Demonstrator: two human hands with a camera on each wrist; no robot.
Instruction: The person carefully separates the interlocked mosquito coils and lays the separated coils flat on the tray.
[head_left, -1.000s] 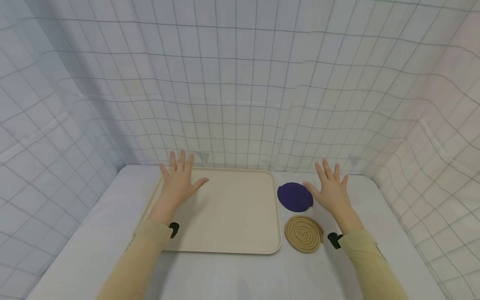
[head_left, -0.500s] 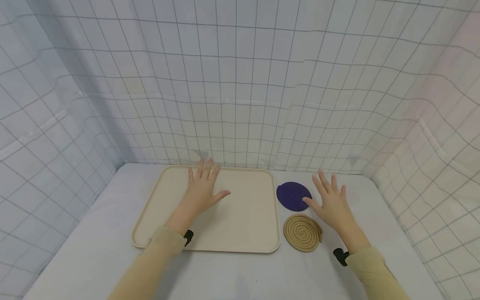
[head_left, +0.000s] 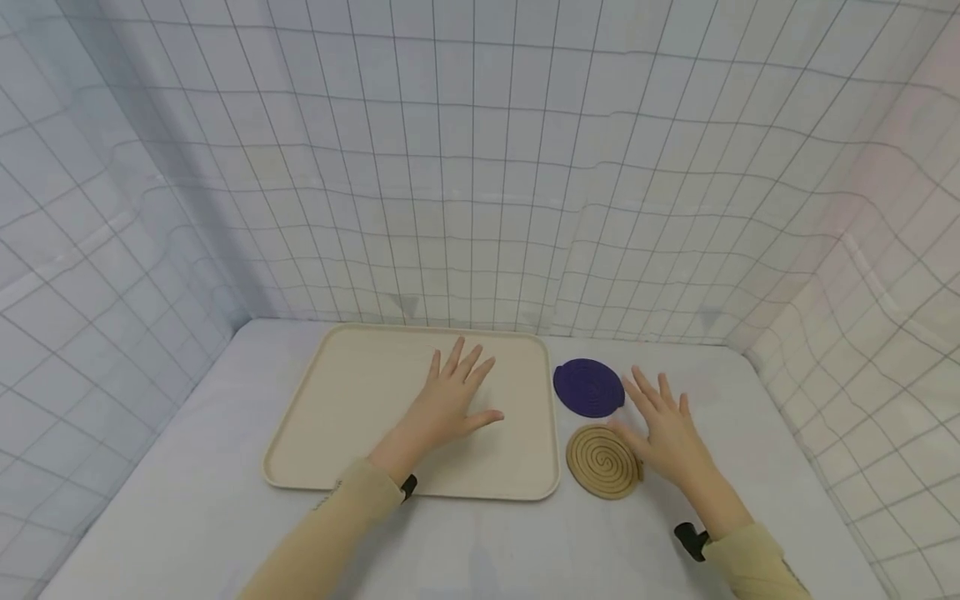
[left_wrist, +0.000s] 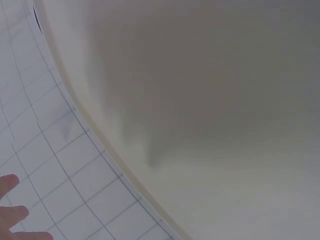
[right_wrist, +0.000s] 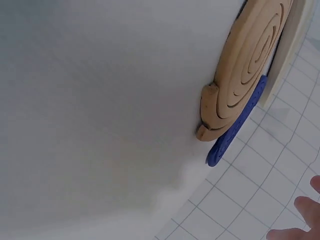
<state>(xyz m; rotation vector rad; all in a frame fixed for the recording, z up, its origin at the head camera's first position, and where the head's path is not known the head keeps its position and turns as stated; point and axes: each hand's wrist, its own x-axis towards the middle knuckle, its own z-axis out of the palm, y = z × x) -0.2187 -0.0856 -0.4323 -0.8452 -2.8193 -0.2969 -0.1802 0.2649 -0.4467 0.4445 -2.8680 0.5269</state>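
My left hand [head_left: 442, 402] hovers over the cream tray [head_left: 360, 383], fingers spread and holding nothing. In the left wrist view its fingertips [left_wrist: 14, 215] show at the lower left corner, apart from the tray. My right hand [head_left: 669, 433], also spread and bare of any object, is just right of two flat spiral discs. The nearer is a tan spiral disc [head_left: 602, 462]; behind it lies a dark blue spiral disc [head_left: 587, 388]. The right wrist view shows the tan disc [right_wrist: 250, 65] partly covering the blue one [right_wrist: 235, 127], with right fingertips [right_wrist: 305, 205] at the lower right corner.
A white table [head_left: 480, 550] bears the tray and discs. Pale grid-patterned curtains [head_left: 480, 192] rise at the back and on both sides. Black bands [head_left: 690, 542] show at the wrists by the beige sleeves [head_left: 330, 533].
My left hand has moved right and nearer, from the tray's left part to past its middle. The right hand has come slightly nearer, down beside the tan disc. Tray and discs stay put.
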